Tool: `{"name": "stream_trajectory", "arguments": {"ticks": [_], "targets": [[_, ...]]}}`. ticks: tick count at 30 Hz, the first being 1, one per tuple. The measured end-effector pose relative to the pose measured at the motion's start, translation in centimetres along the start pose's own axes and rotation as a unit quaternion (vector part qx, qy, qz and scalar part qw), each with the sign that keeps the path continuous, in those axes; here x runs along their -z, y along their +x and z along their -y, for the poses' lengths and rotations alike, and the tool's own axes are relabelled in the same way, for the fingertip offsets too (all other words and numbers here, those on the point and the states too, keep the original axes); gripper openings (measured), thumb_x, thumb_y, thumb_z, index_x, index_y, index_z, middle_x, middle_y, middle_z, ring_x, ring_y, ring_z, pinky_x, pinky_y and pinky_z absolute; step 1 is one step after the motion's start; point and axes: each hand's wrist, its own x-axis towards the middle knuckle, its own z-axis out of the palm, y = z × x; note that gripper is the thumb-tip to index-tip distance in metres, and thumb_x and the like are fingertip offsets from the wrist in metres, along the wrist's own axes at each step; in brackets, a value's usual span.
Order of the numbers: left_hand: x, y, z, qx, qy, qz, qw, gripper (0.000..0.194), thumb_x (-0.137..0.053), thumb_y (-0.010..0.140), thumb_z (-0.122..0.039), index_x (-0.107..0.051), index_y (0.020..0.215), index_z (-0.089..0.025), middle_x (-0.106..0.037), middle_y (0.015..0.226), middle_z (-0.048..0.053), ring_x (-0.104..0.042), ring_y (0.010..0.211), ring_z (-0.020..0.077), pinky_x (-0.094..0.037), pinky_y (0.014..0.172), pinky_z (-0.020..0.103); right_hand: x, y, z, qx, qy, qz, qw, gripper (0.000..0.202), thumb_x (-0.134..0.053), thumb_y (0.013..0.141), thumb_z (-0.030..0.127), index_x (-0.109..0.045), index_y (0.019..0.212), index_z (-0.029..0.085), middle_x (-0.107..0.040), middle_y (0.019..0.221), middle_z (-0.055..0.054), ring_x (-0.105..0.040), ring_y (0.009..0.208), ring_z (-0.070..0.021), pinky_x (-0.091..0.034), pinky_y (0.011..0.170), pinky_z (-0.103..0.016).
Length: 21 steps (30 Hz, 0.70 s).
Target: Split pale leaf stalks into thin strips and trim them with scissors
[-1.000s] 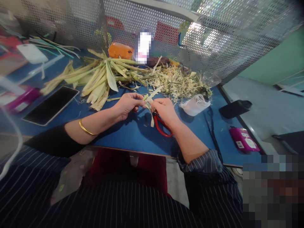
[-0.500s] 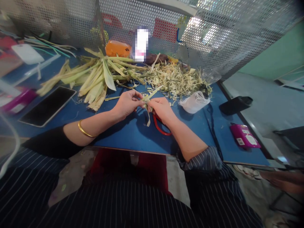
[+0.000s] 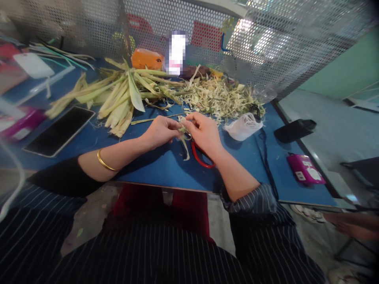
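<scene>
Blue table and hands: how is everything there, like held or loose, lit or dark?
Left hand, pinching leaf strip
Right hand, pinching the strip too
Leaf strip, held, one end dangling
Red handle, unclear whether held
Flat phone, screen dark
Far screen, lit, pixelated
Long leaves, heaped
Shreds, loose pile
White bundle, lying down
Black cylinder, on its side

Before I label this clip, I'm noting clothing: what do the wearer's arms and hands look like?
The left hand is ungloved; a gold-coloured bangle circles its forearm, then come a black sleeve and dark pinstriped fabric. The right hand is also ungloved, with a dark pinstriped cuff and no bangle showing.
</scene>
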Motion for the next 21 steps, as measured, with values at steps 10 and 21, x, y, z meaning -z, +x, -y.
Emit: {"name": "stream_trajectory", "arguments": {"ticks": [10,21], "targets": [[-0.2,-0.5,-0.4,0.018,0.058,0.148,0.987,0.016,-0.061,0.068,-0.014,-0.076,0.075,-0.013,-0.06,0.052,-0.001,-0.046,0.041,0.0073,-0.033,0.042,0.019,-0.4,0.4,-0.7,-0.075,0.175,-0.024,0.981,0.02,-0.056,0.085,0.029,-0.053,0.068,0.02,-0.057,0.057,0.004,-0.048,0.047,-0.0082,-0.037,0.052,-0.025],[0.8,-0.6,-1.6,0.03,-0.032,0.172,0.984,0.015,-0.068,0.071,-0.024,-0.068,0.06,-0.014,-0.056,0.053,0.0,-0.054,0.051,0.0101,-0.043,0.054,0.022,-0.9,0.2,-0.1,-0.059,0.31,-0.06,0.947,0.025,-0.053,0.09,0.046,-0.05,0.083,0.022,-0.068,0.073,0.001,-0.065,0.059,-0.0093,-0.047,0.056,-0.022]]}}
